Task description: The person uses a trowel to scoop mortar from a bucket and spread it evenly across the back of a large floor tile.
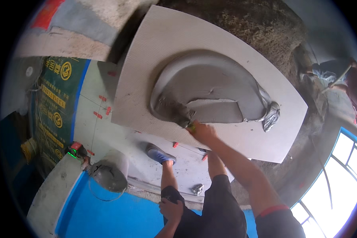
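My right hand (202, 132) grips the green handle (192, 127) of a trowel, whose mortar-coated blade (182, 116) lies at the lower left of a wide grey mortar layer (212, 82). This layer covers the middle of a large pale tile (134, 85), with a ragged lump (271, 117) at its right end. The tile's textured face is up. My left hand (171, 209) is low beside my thigh, its fingers loosely bent, with nothing visible in them.
A bucket of grey mortar (107, 177) and a laser level (76, 150) stand lower left. Red clips (97, 115) dot the laid tiles, beside green printed sheeting (53, 111). A co-worker (351, 81) holding a thin rod is at the right edge, above a bright window (333, 174).
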Tool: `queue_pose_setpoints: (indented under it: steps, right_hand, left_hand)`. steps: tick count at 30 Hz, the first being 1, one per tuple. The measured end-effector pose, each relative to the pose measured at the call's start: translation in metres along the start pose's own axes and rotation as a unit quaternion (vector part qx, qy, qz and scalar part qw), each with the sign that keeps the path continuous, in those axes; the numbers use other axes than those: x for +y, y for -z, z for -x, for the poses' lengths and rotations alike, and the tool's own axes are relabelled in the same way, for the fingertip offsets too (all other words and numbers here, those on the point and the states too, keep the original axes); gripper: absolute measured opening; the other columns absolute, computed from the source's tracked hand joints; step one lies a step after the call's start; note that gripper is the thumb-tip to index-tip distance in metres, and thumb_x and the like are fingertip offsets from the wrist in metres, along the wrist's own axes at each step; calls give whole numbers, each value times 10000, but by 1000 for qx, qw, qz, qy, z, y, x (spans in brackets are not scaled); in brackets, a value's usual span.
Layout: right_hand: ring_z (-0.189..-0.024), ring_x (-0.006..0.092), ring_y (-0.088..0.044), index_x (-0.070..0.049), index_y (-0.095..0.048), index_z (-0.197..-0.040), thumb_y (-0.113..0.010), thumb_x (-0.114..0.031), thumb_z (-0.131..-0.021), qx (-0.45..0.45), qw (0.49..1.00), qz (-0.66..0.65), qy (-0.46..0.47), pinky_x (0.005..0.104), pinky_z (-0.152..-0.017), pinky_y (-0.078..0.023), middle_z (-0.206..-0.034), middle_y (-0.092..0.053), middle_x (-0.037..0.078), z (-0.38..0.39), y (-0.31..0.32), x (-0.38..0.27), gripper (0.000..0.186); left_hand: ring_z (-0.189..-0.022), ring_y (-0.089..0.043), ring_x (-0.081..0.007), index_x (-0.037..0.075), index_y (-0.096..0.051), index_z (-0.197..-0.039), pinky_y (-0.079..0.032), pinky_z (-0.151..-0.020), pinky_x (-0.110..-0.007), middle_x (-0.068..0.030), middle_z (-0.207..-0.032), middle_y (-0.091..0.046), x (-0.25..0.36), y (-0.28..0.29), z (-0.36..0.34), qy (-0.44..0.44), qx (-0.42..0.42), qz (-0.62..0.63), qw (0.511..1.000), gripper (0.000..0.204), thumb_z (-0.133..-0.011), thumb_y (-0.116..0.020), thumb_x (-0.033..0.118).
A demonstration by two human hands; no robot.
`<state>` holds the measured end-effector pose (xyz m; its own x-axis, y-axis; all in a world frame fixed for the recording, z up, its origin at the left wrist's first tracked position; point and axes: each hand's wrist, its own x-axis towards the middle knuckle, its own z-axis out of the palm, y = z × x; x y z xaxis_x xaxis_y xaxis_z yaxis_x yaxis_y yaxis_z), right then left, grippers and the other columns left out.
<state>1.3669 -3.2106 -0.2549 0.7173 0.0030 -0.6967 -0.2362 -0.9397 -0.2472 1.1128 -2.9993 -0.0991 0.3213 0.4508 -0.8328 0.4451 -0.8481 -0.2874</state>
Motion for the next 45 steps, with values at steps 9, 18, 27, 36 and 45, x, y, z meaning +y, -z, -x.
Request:
queue_pose_setpoints:
  steps: [9,18,27,36,45]
  right_hand:
    - [-925,399,-656,-84,-554,-1175,-519,-461,-940,267,947,3,-179,469,-795,-532,-1022,-674,197,5,47,232,445]
    - [-458,155,-394,-185,-433,-677,-571,-664,-865,170,609,-750,-194,316,-443,-358,-568,-398,-16,-93,50,184,533]
    - [-418,158,-489,-65,-528,-867,-501,-579,-948,-97,909,-401,-63,352,-398,-400,-581,-522,61,-98,41,-50,522]
    - [-986,415,-653,-113,-507,-1171,-491,-561,-941,-16,975,132,179,516,-822,-516,-1026,-673,228,-102,80,-35,503]
    - [-1004,426,-637,-103,-544,-1159,-468,-570,-939,168,984,32,-39,518,-845,-510,-1027,-672,237,-187,151,-29,522]
  left_hand:
    - [-1040,-555,-382,-92,-432,-1241,-478,-850,-469,-237,-1146,-500,7,5,-3,29,-14,-2,999,699,-757,-672,351]
    - [-1021,-558,-382,-86,-448,-1189,-473,-858,-481,-233,-1108,-525,5,-26,4,27,10,20,999,662,-700,-676,296]
    - [-1032,-558,-381,-108,-434,-1222,-470,-871,-473,-231,-1098,-531,9,-26,3,40,-12,41,998,726,-702,-686,332]
    - [-1052,-545,-377,-108,-423,-1242,-456,-885,-467,-238,-1133,-512,11,-17,3,51,-10,67,996,735,-723,-678,346]
    - [-1060,-535,-379,-111,-418,-1243,-443,-895,-464,-244,-1156,-501,21,-34,4,64,-15,49,997,739,-710,-672,333]
